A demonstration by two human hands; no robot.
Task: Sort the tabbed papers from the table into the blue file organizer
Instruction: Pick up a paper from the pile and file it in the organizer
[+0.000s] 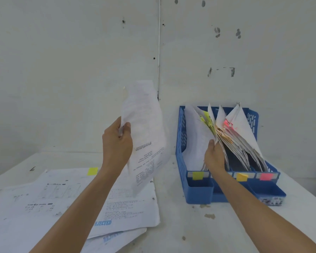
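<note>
My left hand (117,141) holds a printed sheet of paper (146,136) up in the air by its left edge, to the left of the blue file organizer (180,136). The organizer stands on the table at the right, with yellow (197,175), orange (242,177) and pink (265,176) labels on its front. It holds tabbed papers (232,136) leaning to the right. My right hand (214,156) reaches into the organizer and presses the yellow-tabbed papers aside, with a gap to its left. A pile of papers (44,199) lies on the table at the left, the top one with a yellow tab (92,171).
The white table (190,230) meets a white wall behind it. The organizer's front has small blue cups (200,190). A sheet stamped with blue letters (103,223) sticks out of the pile's lower edge.
</note>
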